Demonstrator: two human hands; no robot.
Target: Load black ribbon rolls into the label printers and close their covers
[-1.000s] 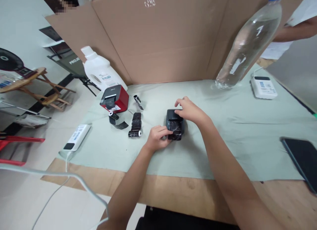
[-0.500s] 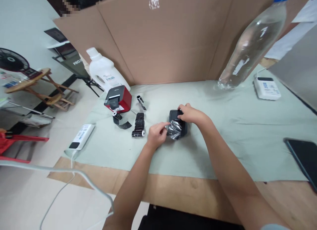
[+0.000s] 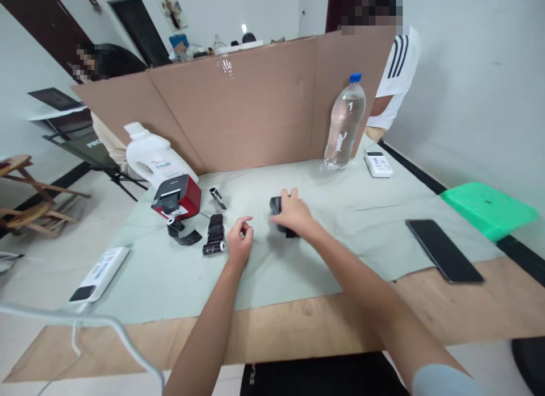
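Near the middle of the cloth, my right hand [image 3: 293, 210] is closed over a small black box-shaped device [image 3: 276, 205] from above, thumb on its left side and fingers over the top. Much of the device is hidden, so its exact kind cannot be made out. My left hand [image 3: 240, 237] hovers apart from it to the left, fingers loosely curled with a gap at the index finger, nothing visible in them. Just left of that hand lies a partly unrolled roll of shiny black film [image 3: 215, 231]. Two more black rolls, one [image 3: 217, 198] behind and another [image 3: 183, 232] further left, trail strips.
A red-and-black box-shaped machine [image 3: 177, 196] stands before a white jug [image 3: 157, 157]. A cardboard screen [image 3: 255, 112] closes off the back, with a water bottle [image 3: 346, 126] against it. White power banks [image 3: 100, 274] and a phone [image 3: 443, 249] lie on the sides. People sit beyond.
My left hand has drawn away from the black device to the left. My right hand now covers more of its top, and the shiny film there is out of sight. The view has tilted up and right.
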